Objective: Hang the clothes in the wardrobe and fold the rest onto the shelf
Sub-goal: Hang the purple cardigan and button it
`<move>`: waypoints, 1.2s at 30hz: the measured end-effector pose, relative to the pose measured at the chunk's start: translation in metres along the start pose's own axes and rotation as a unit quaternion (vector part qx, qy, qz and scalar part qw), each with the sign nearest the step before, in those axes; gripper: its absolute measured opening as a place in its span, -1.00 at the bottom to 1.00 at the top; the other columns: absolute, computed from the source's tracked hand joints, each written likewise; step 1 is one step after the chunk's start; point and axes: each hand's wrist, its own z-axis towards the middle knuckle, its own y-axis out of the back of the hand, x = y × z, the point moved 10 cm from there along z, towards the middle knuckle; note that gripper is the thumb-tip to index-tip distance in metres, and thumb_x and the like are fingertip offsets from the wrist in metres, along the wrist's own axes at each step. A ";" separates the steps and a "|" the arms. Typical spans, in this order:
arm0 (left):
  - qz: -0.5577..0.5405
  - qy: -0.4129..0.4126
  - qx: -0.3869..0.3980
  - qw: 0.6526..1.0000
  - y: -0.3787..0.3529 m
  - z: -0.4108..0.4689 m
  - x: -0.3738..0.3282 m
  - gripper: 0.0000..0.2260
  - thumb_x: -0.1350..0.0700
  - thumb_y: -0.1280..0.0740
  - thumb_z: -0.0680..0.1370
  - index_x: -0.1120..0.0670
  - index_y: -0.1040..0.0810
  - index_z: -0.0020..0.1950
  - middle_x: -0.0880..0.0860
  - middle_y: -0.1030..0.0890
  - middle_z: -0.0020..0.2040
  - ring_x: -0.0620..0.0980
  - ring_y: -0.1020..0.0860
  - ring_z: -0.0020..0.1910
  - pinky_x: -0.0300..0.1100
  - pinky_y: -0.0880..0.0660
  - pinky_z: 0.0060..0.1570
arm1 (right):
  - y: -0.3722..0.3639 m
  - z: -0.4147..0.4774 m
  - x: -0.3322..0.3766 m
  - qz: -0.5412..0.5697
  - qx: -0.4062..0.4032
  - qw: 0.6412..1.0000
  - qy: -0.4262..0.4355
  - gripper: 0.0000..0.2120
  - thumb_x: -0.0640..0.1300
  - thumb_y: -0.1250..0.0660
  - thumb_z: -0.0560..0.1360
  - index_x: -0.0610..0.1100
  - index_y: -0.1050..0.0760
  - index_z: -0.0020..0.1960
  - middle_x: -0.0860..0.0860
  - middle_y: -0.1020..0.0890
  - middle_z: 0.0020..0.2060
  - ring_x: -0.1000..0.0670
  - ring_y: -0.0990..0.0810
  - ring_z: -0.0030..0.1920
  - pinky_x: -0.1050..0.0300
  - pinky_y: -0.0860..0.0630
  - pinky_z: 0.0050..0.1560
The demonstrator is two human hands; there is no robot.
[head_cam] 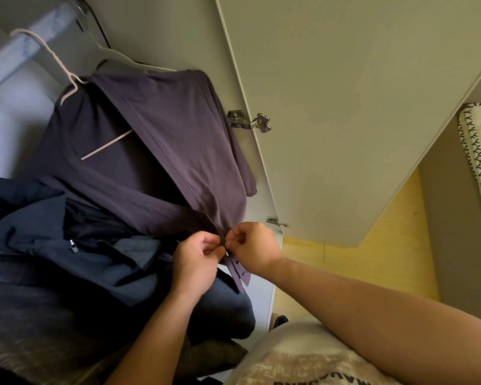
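Shirt (pixel 161 129) (on a hanger (pixel 107 144)) has its button edge pinched by left hand (pixel 197 262) and right hand (pixel 254 247).

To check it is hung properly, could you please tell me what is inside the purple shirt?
A pale pink hanger: its hook rises above the collar and one bar shows where the purple shirt hangs open. Fabric covers its shoulders.
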 end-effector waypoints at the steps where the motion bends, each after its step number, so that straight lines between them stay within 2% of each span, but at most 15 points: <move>1: -0.007 0.003 0.000 1.000 -0.001 0.001 0.001 -0.74 0.37 -0.45 0.47 -0.01 -0.58 -0.13 -0.03 -0.69 -0.18 -0.21 -0.64 -0.22 -0.46 -0.48 -0.27 | 0.000 0.001 0.001 -0.006 0.000 1.000 0.001 -0.89 -0.23 -0.36 0.52 -0.07 -0.64 -0.11 0.05 -0.63 -0.25 0.01 -0.61 -0.17 0.19 -0.57 -0.07; 5: -0.046 0.031 0.005 0.998 -0.004 0.002 0.005 -0.80 0.38 -0.44 0.47 0.08 -0.62 -0.07 0.01 -0.70 -0.20 -0.27 -0.61 -0.33 -0.41 -0.48 -0.33 | 0.002 0.002 0.002 -0.019 -0.005 1.000 0.003 -0.87 -0.25 -0.34 0.53 -0.10 -0.65 -0.10 0.04 -0.63 -0.22 0.01 -0.61 -0.17 0.19 -0.59 -0.08; 8: -0.101 0.071 0.012 0.992 -0.005 0.001 0.012 -0.78 0.41 -0.37 0.49 0.09 -0.63 -0.11 0.04 -0.70 -0.30 -0.14 -0.63 -0.32 -0.32 -0.51 -0.31 | 0.005 0.001 0.003 -0.010 -0.006 1.000 0.001 -0.86 -0.26 -0.35 0.52 -0.11 -0.66 -0.13 0.01 -0.66 -0.24 0.04 -0.61 -0.23 0.38 -0.52 -0.27; 10: -0.131 0.094 0.015 0.987 -0.005 0.001 0.017 -0.81 0.41 -0.33 0.53 0.14 -0.64 -0.08 0.06 -0.70 -0.31 -0.05 -0.64 -0.29 -0.26 -0.54 -0.26 | 0.005 0.001 0.004 -0.013 -0.006 1.000 0.005 -0.85 -0.26 -0.34 0.51 -0.12 -0.68 -0.12 -0.01 -0.68 -0.23 0.04 -0.62 -0.24 0.39 -0.51 -0.29; 13: -0.123 0.089 0.008 0.988 -0.004 0.001 0.019 -0.78 0.41 -0.34 0.54 0.10 -0.63 -0.10 0.06 -0.69 -0.26 -0.11 -0.63 -0.33 -0.32 -0.52 -0.30 | 0.003 -0.001 0.003 0.001 0.003 1.000 0.006 -0.85 -0.26 -0.35 0.52 -0.13 -0.70 -0.09 0.02 -0.67 -0.25 0.12 -0.57 -0.31 0.49 -0.43 -0.34; 15: -0.120 0.082 -0.002 0.989 -0.002 0.003 0.020 -0.76 0.42 -0.38 0.50 0.07 -0.63 -0.12 0.04 -0.68 -0.25 -0.08 -0.62 -0.29 -0.33 -0.52 -0.29 | 0.003 -0.002 0.003 0.009 0.007 1.000 0.007 -0.86 -0.25 -0.36 0.52 -0.13 -0.70 -0.06 0.01 -0.68 -0.23 0.11 -0.59 -0.30 0.52 -0.40 -0.35; 18: -0.150 0.104 -0.014 0.983 -0.002 0.004 0.028 -0.80 0.42 -0.40 0.49 0.11 -0.63 -0.10 0.01 -0.69 -0.29 -0.01 -0.60 -0.25 -0.22 -0.55 -0.16 | 0.002 -0.002 0.005 0.006 0.014 1.000 0.015 -0.85 -0.23 -0.39 0.51 -0.11 -0.70 0.02 -0.01 -0.72 -0.15 0.10 -0.62 -0.23 0.47 -0.48 -0.21; 20: -0.183 0.133 -0.019 0.974 -0.002 0.004 0.036 -0.82 0.42 -0.39 0.49 0.15 -0.63 -0.10 0.00 -0.68 -0.33 0.01 -0.60 -0.26 -0.18 -0.56 -0.15 | -0.001 -0.003 0.009 -0.002 0.028 0.999 0.024 -0.81 -0.20 -0.44 0.47 -0.10 -0.69 0.08 0.01 -0.71 -0.09 0.07 -0.65 -0.13 0.29 -0.57 0.00; 22: -0.209 0.156 -0.016 0.965 -0.004 0.005 0.042 -0.82 0.42 -0.38 0.50 0.15 -0.62 -0.12 0.05 -0.68 -0.30 0.04 -0.60 -0.24 -0.17 -0.55 -0.17 | -0.007 -0.005 0.011 -0.011 0.048 0.998 0.030 -0.74 -0.16 -0.51 0.42 -0.09 -0.67 0.11 0.02 -0.70 -0.08 0.04 -0.66 -0.06 0.18 -0.58 0.09; 26: -0.230 0.173 -0.006 0.958 -0.008 0.005 0.047 -0.84 0.43 -0.39 0.49 0.18 -0.60 -0.13 0.11 -0.67 -0.26 0.04 -0.62 -0.24 -0.21 -0.55 -0.22 | -0.007 -0.008 0.016 -0.053 0.050 0.996 0.054 -0.74 -0.14 -0.49 0.46 -0.09 -0.66 0.14 0.02 -0.70 -0.04 0.07 -0.61 -0.08 0.31 -0.50 -0.01; 28: -0.231 0.168 -0.012 0.958 -0.009 0.004 0.046 -0.85 0.42 -0.40 0.49 0.18 -0.60 -0.12 0.10 -0.67 -0.28 0.02 -0.62 -0.26 -0.23 -0.56 -0.26 | -0.004 -0.007 0.017 -0.066 0.039 0.995 0.062 -0.77 -0.16 -0.45 0.50 -0.11 -0.65 0.15 -0.01 -0.71 -0.02 0.04 -0.64 -0.02 0.34 -0.48 0.00; 32: -0.237 0.160 -0.031 0.958 -0.005 0.004 0.046 -0.86 0.42 -0.42 0.47 0.19 -0.61 -0.12 0.12 -0.67 -0.27 0.03 -0.62 -0.27 -0.21 -0.56 -0.24 | -0.003 -0.008 0.021 -0.084 0.038 0.993 0.070 -0.82 -0.21 -0.37 0.54 -0.12 -0.67 0.12 -0.04 -0.71 -0.03 -0.02 -0.65 0.00 0.22 -0.54 0.08; 36: -0.256 0.160 -0.032 0.953 -0.006 0.002 0.045 -0.85 0.44 -0.40 0.48 0.21 -0.59 -0.13 0.15 -0.65 -0.26 0.03 -0.61 -0.28 -0.24 -0.57 -0.24 | -0.007 -0.007 0.018 -0.085 0.042 0.994 0.055 -0.80 -0.21 -0.32 0.56 -0.09 -0.66 0.12 -0.03 -0.70 -0.05 -0.03 -0.65 -0.04 0.28 -0.47 -0.09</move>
